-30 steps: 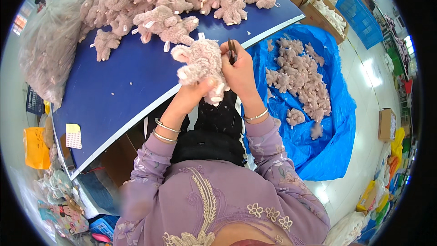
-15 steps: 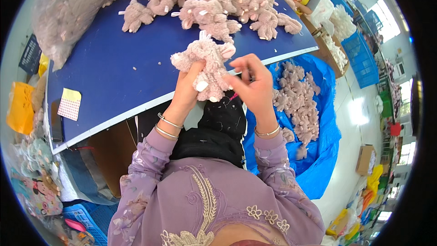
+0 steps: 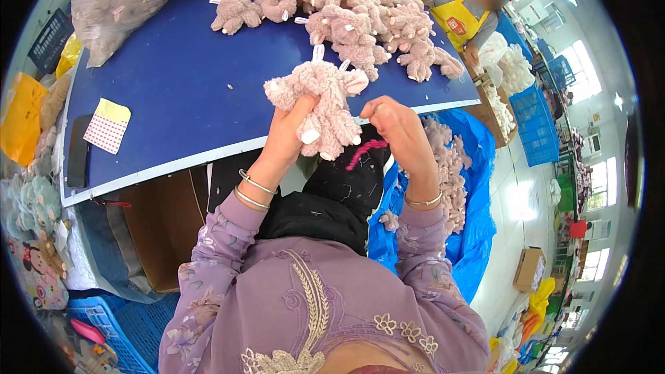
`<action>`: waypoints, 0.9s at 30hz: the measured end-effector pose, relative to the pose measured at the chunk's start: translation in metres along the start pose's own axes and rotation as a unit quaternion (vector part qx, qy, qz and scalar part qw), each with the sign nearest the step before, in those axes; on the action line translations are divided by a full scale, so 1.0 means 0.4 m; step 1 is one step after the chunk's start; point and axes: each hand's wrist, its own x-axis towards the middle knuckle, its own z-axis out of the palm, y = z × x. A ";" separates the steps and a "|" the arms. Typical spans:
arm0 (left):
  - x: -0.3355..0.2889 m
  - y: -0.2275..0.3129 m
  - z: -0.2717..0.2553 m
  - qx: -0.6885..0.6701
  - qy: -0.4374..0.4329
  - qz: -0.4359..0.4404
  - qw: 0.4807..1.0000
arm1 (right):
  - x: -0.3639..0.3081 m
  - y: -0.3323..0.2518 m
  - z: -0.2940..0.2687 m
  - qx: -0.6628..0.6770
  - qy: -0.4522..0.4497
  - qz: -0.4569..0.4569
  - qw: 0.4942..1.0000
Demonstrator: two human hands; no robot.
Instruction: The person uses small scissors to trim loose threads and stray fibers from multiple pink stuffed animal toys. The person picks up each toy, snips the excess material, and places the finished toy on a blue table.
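Observation:
A fuzzy pale pink plush toy [image 3: 330,107] with white-tipped limbs and a white loop tag on top is in my left hand [image 3: 285,130], its thumb pressed against the plush. It hangs just off the front edge of the blue table [image 3: 173,111]. To its right, a small gap away, my right hand [image 3: 405,135] is closed with the fingers curled and the tips pinched together. Whatever those fingertips hold, if anything, is too small to make out. A heap of similar plush toys [image 3: 360,17] covers the far part of the table.
Beside my right forearm, a blue plastic sheet bag [image 3: 478,194] contains many similar toys. A clear bag of toys [image 3: 114,7] rests at the far left. A sticker sheet [image 3: 109,127] and a dark phone [image 3: 78,152] lie at the left edge. Another person [image 3: 460,17] works across the table.
My right hand has drawn away from the plush toy to the right, its fingers curling tighter. The left hand still holds the toy. The head view has shifted slightly.

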 end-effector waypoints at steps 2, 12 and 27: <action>-0.003 0.001 0.001 0.005 -0.003 -0.010 1.000 | -0.001 -0.010 -0.003 -0.122 -0.044 -0.036 0.991; -0.016 -0.009 0.014 0.033 -0.021 -0.031 0.999 | -0.013 -0.008 -0.008 -0.229 -0.064 -0.119 0.964; -0.007 -0.081 0.043 0.143 -0.012 -0.030 0.989 | -0.092 0.118 0.031 0.071 0.059 0.056 0.994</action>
